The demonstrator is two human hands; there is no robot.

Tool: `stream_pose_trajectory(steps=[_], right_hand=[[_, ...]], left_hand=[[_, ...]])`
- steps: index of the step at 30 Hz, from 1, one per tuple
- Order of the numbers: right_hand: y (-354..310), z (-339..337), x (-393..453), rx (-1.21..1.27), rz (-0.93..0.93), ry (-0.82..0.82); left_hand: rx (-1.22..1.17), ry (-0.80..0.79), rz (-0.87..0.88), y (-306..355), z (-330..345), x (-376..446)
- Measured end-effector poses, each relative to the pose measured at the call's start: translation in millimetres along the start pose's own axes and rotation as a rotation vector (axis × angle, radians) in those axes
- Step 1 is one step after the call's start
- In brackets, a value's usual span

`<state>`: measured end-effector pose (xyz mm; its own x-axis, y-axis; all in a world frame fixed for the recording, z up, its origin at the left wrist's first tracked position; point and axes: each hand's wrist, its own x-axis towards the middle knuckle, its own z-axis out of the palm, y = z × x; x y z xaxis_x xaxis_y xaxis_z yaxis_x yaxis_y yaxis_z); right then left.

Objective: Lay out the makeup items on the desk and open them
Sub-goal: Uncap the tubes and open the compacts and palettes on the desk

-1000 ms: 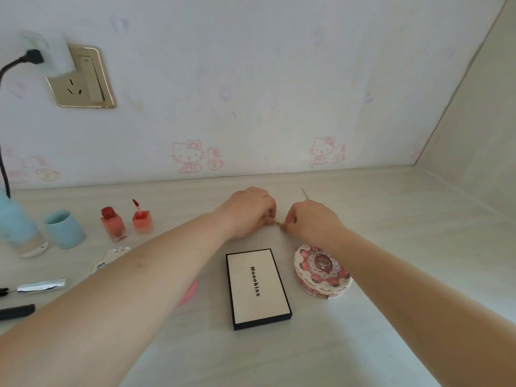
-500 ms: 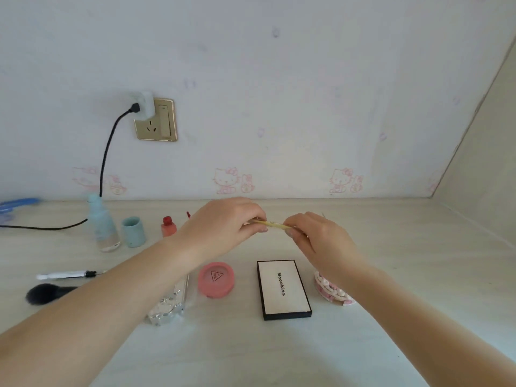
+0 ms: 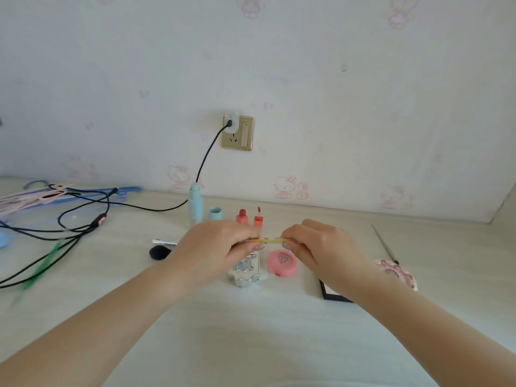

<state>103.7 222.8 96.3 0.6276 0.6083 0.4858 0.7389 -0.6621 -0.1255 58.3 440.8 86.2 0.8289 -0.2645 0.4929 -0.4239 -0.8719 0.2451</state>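
Note:
My left hand (image 3: 217, 248) and my right hand (image 3: 324, 247) each pinch one end of a thin yellow stick-like makeup item (image 3: 268, 240), held level above the desk. Below it lie a silver glittery case (image 3: 245, 272) and a round pink compact (image 3: 282, 262). A black-edged palette (image 3: 332, 296) is mostly hidden under my right forearm. A pink floral compact (image 3: 396, 270) sits to the right. Behind my hands stand a red lip gloss bottle (image 3: 241, 216) and its applicator cap (image 3: 258, 219), a blue bottle (image 3: 195, 203) and its blue cap (image 3: 215, 213).
A black brush (image 3: 157, 252) and a white tube (image 3: 164, 242) lie left of my left hand. Black cables (image 3: 69, 227), hangers (image 3: 42, 195) and a green stick (image 3: 42, 266) crowd the far left. A thin metal pin (image 3: 385, 243) lies at the right. A wall socket (image 3: 238, 132) holds a plug.
The view has swung left and up, showing the cables and hangers. My hands have kept hold of the yellow stick and lifted it slightly over the silver case and pink compact.

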Motion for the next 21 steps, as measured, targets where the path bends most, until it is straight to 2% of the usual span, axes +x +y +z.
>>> stream_pose_trajectory(steps=[4, 8, 14, 21], right_hand=[[-32, 17, 11, 0.032, -0.062, -0.041], [-60, 43, 21, 0.129, -0.046, -0.16], [-97, 100, 42, 0.285, -0.011, -0.212], [-102, 141, 59, 0.168, 0.006, -0.188]], left_hand=[[-0.102, -0.066, -0.099, -19, -19, -33], [-0.231, -0.131, -0.227, -50, -32, -70], [-0.167, -0.05, -0.307, -101, -36, -107], [-0.057, -0.059, -0.362, -145, -24, -114]])
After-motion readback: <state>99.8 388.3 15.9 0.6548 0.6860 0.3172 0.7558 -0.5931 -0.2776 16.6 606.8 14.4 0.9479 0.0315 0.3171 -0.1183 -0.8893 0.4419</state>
